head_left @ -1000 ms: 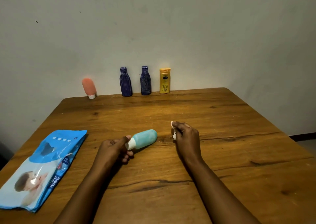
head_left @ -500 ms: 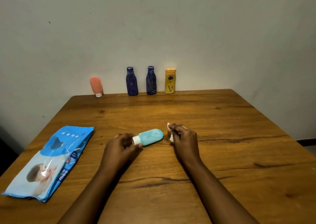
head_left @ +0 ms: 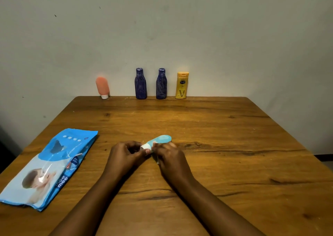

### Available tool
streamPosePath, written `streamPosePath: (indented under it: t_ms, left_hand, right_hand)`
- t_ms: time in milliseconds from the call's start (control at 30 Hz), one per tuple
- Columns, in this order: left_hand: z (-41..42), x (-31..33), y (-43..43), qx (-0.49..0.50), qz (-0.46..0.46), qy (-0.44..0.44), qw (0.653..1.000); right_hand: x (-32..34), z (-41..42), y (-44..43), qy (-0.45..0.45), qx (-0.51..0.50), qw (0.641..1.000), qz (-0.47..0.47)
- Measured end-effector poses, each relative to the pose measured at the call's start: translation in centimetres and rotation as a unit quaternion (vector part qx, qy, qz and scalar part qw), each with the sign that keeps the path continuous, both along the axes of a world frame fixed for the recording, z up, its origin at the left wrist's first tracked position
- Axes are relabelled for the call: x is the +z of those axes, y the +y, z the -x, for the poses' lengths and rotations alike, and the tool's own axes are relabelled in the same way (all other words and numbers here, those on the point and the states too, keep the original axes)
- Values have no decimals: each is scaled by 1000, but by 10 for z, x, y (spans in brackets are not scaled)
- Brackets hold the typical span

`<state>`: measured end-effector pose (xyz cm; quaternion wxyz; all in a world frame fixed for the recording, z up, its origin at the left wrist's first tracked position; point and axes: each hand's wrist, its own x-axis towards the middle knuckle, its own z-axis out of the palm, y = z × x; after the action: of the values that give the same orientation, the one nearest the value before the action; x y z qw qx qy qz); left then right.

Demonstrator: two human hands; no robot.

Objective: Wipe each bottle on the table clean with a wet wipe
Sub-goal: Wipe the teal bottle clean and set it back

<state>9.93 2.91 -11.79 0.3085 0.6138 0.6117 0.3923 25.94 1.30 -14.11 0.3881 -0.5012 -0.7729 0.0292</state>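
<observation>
A small teal plastic bottle [head_left: 161, 139] with a white cap was near the middle of the wooden counter [head_left: 225, 163]. The left hand [head_left: 124, 154] pinched its cap end with curled fingers. The right hand [head_left: 169, 156] curled its fingers over the bottle's body, gripping a white wet wipe [head_left: 158, 161], mostly hidden and apparently pressed against it. At the far edge stood a peach tube [head_left: 102, 87], two dark blue bottles [head_left: 140, 84] [head_left: 161, 84] and a yellow lotion bottle [head_left: 182, 86]. A blue wipes pack [head_left: 54, 163] lay to the left.

the blue wipes pack [head_left: 48, 167] carries the brand "mee mee" in white letters near its lower edge. the yellow bottle [head_left: 182, 86] shows a large "v"; its small dark label is too small to read.
</observation>
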Motion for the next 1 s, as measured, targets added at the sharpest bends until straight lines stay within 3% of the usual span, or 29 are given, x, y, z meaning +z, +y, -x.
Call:
streamPosePath:
  t_ms: [233, 433, 633, 833, 1000]
  left_hand:
    - [-1, -2, 2, 1, 18, -26, 999]
    - [2, -2, 2, -7, 38, -71, 997]
    - [-1, -1, 1, 4, 39, -61, 997]
    - [0, -1, -1, -9, 29, -46, 998]
    - [-1, -1, 0, -8, 45, -69, 997]
  right_hand:
    - [1, -22, 28, 33, -95, 995, 27]
    - [0, 5, -1, -29, 13, 999, -8]
    - [4, -19, 27, 26, -94, 995, 26]
    - [6, 0, 3, -5, 22, 1000, 12]
    - [7, -26, 29, 61, -98, 993, 41]
